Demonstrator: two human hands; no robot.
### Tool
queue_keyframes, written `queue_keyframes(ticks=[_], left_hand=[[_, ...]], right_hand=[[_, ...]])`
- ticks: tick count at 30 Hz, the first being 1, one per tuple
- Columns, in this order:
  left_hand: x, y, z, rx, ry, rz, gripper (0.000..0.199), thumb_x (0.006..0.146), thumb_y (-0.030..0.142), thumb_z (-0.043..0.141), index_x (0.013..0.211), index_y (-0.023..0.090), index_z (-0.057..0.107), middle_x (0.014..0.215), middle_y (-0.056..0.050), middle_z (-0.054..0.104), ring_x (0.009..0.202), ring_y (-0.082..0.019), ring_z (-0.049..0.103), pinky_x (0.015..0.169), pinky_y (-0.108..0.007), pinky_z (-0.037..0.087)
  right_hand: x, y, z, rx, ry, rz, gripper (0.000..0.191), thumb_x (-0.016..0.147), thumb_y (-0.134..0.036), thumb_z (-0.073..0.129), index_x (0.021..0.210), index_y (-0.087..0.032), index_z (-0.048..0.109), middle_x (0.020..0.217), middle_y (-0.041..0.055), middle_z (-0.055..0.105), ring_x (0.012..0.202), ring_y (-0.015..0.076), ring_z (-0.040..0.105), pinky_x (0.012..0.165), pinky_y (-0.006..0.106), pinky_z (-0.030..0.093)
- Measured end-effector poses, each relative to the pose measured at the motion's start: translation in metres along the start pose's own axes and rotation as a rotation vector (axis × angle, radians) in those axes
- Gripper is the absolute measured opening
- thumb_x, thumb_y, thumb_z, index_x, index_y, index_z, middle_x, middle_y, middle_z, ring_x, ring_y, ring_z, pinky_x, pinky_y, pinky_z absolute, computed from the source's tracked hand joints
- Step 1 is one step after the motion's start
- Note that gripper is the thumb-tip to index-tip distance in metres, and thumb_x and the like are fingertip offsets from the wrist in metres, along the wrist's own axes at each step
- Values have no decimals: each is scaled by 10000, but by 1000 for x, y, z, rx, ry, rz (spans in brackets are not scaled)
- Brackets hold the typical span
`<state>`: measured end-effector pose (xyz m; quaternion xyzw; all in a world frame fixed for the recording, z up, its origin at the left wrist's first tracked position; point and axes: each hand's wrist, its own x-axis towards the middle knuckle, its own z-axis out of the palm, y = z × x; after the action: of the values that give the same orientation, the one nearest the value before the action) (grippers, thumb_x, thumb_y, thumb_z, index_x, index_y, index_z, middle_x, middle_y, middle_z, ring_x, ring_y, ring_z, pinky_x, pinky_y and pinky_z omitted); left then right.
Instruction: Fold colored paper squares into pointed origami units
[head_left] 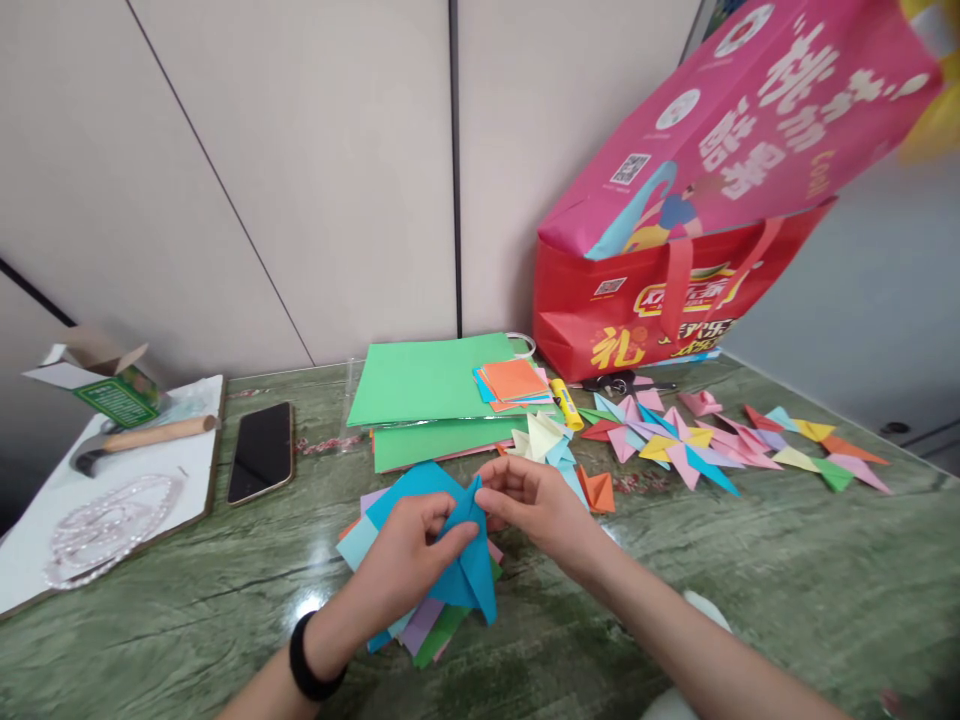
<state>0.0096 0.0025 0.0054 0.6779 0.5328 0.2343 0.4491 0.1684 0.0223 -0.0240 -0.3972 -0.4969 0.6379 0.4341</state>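
A partly folded sheet of blue origami paper (471, 572) is held up between my two hands, with a long flap pointing down. My left hand (420, 550), black band on its wrist, pinches the sheet with thumb and fingers from the left. At the upper right tip, the thumb and fingertips of my right hand (529, 500) close on the paper. Beneath lies a fanned pile of coloured paper sheets (424, 630). Just behind my right hand are a cream folded paper piece (538, 436) and an orange folded piece (598, 490).
Green paper packs (427, 380) carry small orange squares (514, 382), beside a yellow glue stick (566, 404). Several folded paper stars (679, 440) spread rightward. Gift bags (630, 310) stand behind. Leftward lie a phone (261, 452), a hammer (150, 438), beads (112, 525) and an open box (112, 385).
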Motion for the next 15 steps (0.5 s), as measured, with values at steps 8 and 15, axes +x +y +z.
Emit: queue_keyframes(ticks=[8,15], left_hand=[[-3,4,2,-210,-111,-39,239,734,370,550,600,183,487,505,75,423,424,-77,338,414,-195,221],[-2,6,1,-319,-17,-129,319,682,420,596,541,203,409,419,108,340,349,-57,272,380,-184,191]], right_hand=[[-2,-2,1,110,45,-16,228,616,-335,738,677,-147,623,602,-25,609,498,68,527,475,195,463],[-1,-2,3,69,-54,51,296,567,-374,762,685,-147,612,584,-40,597,488,75,537,499,217,464]])
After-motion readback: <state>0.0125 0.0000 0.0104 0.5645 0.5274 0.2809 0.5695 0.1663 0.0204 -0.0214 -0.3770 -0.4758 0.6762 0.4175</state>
